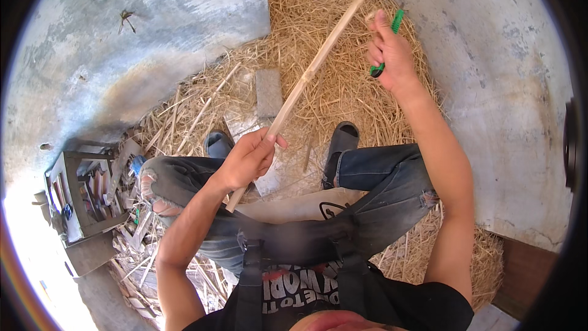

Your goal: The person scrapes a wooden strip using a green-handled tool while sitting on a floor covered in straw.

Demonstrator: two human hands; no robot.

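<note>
My left hand point(248, 158) is closed round the lower part of a long, pale split-wood strip point(321, 55), which looks like bamboo. The strip slants up and to the right, and its short lower end sticks out below my hand, above my lap. A darker joint crosses it near the middle. To the right of its far end, my right hand point(395, 58) grips a green cutter knife point(397, 21) with a dark end, thumb pointing up. The cutter is apart from the strip. Its blade cannot be made out.
Shavings and straw point(361, 98) heap up ahead between two worn plaster walls. A grey block point(268, 93) lies beyond my feet, both in dark slippers point(344, 136). At the left stands a wooden box point(92, 190) with several narrow items. A pale sack point(300, 204) lies under my legs.
</note>
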